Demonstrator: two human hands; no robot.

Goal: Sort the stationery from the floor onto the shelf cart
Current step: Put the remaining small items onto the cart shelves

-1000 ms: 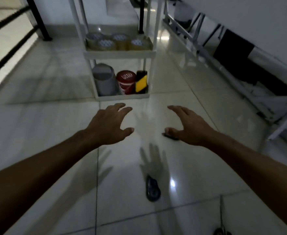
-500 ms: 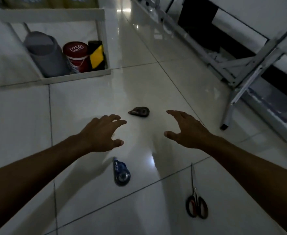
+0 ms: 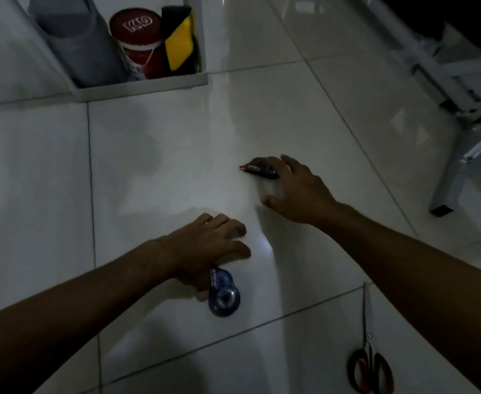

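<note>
From the head camera, your left hand (image 3: 205,245) lay palm-down on the floor tile (image 3: 162,166), fingers loosely bent, its heel over the blue correction tape (image 3: 223,295); whether it gripped it, I cannot tell. Your right hand (image 3: 296,191) reached with spread fingers touching the dark correction tape (image 3: 257,167). Scissors (image 3: 368,351) lay near your right forearm. The shelf cart (image 3: 148,86) stood beyond.

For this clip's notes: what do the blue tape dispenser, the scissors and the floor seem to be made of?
Blue tape dispenser: looks like translucent glossy plastic, since round wheels show dimly through the shell.
Scissors: thin pale blades that look like metal, and dark loop handles with an orange inner lining, probably plastic.
Floor: glazed tile, ceramic or similar, judging by its mirror-like glare and straight grout lines.
</note>
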